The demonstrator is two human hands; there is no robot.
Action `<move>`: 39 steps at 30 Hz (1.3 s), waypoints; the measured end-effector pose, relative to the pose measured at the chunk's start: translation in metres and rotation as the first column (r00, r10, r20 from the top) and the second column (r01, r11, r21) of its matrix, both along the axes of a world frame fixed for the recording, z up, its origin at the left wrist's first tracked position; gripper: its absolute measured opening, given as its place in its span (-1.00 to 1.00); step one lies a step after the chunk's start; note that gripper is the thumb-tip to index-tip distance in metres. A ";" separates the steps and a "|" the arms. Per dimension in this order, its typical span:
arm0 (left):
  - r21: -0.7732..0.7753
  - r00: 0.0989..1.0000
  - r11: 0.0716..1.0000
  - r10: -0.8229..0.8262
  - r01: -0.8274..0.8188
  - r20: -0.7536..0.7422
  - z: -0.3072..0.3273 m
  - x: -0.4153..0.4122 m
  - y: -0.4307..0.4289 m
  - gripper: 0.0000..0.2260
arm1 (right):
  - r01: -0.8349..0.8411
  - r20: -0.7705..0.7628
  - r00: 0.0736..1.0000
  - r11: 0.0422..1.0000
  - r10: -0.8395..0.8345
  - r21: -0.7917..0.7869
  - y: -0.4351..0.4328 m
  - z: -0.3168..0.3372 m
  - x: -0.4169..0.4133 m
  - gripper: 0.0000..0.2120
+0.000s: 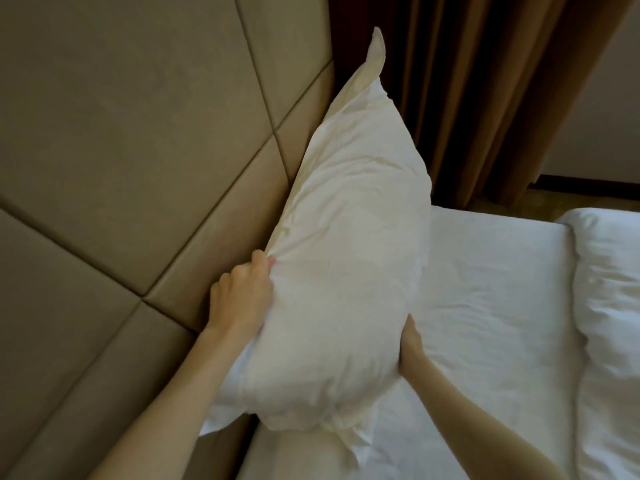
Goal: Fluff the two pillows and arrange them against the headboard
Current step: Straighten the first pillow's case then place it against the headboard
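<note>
A white pillow (346, 244) is held on end, its long side leaning toward the padded beige headboard (121, 150). My left hand (242, 296) pinches the pillow's left edge, next to the headboard. My right hand (410, 341) presses against the pillow's right side, its fingers mostly hidden behind the fabric. A second white pillow (301, 455) lies partly under the raised one at the bottom of the view, only a part of it showing.
The bed's white sheet (485, 306) stretches to the right. A rumpled white duvet (613, 306) lies along the right edge. Brown curtains (485, 81) hang behind the bed's far side, with dark floor below them.
</note>
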State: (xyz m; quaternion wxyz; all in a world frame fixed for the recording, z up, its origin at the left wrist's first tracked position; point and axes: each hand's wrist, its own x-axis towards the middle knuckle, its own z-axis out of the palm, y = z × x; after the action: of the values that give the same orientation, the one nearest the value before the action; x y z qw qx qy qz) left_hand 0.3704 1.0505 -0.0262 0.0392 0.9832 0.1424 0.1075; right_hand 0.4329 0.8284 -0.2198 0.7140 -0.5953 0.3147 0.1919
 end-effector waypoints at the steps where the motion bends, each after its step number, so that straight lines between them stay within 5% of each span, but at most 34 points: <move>1: 0.030 1.000 1.000 0.002 -0.002 -0.008 0.001 -0.002 -0.001 -0.73 | -0.009 -0.001 1.000 1.000 0.009 -0.001 0.001 0.002 -0.015 -0.53; 5: 0.077 0.996 0.994 0.078 -0.074 -0.053 -0.001 -0.011 -0.001 -0.68 | -0.125 -0.127 0.984 0.992 0.123 -0.006 -0.001 0.013 -0.043 -0.50; 10: -0.261 0.994 0.959 0.112 -0.112 -0.015 -0.007 -0.048 -0.009 -0.68 | -0.251 -0.265 0.921 0.956 0.285 0.155 0.007 0.032 -0.078 -0.53; 15: -0.130 0.975 0.977 0.147 -0.169 -0.167 -0.003 -0.096 -0.005 -0.68 | -0.482 -0.235 0.824 0.855 0.516 0.188 -0.006 0.059 -0.107 -0.54; 19: -0.057 0.950 0.982 0.157 -0.179 -0.270 0.013 -0.132 -0.008 -0.68 | -0.635 -0.134 0.763 0.772 0.632 0.026 -0.013 0.100 -0.127 -0.74; 28: 0.033 0.939 0.978 0.206 -0.205 -0.276 0.060 -0.164 -0.029 -0.80 | -0.562 -0.045 0.827 0.820 0.561 -0.113 -0.102 0.175 -0.183 -0.87; 34: -0.135 0.907 0.924 0.308 -0.357 -0.286 0.061 -0.218 -0.078 -0.66 | -0.463 0.009 0.884 0.877 0.468 -0.131 -0.160 0.203 -0.227 -0.88; 39: -0.277 0.970 0.941 0.142 -0.194 -0.196 0.067 -0.267 -0.134 -0.76 | -0.417 0.082 0.900 0.901 0.428 -0.122 -0.208 0.224 -0.269 -0.91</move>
State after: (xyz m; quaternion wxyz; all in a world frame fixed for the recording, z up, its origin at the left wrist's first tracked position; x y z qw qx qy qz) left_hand 0.1036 0.9163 0.0410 0.1630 0.9562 0.2432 0.0022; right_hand 0.1635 0.6203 0.0045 0.6399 -0.6943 0.1489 0.2938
